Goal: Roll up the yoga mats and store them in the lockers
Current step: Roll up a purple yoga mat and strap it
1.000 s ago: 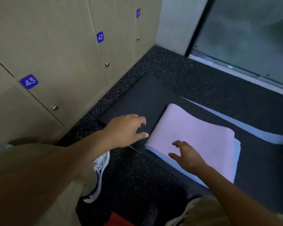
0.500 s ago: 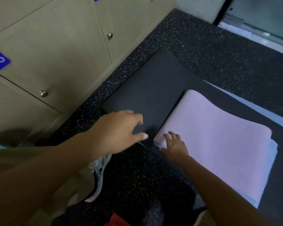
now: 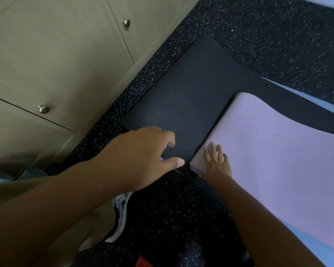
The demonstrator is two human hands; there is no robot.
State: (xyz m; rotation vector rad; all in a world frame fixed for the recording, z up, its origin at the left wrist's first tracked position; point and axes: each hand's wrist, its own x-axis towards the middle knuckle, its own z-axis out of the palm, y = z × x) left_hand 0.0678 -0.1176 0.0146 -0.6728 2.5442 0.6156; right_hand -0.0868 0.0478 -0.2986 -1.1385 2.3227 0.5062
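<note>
Pink mat folded on black mat, long axis 10-to-4 o'clock. Right hand now flat on its 8 o'clock corner, fingers straight. Left hand hovers loosely curled, empty. Lockers at 10 o'clock.

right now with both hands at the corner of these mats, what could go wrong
The pink mat lies folded on top of the black mat, so rolling the black one now could catch the pink one in it.

The right hand rests flat at the pink mat's corner with nothing gripped; the layers may slide apart when lifted.

The left hand hovers with curled fingers over the black mat's edge, close to a shoe that may get in the way.
</note>
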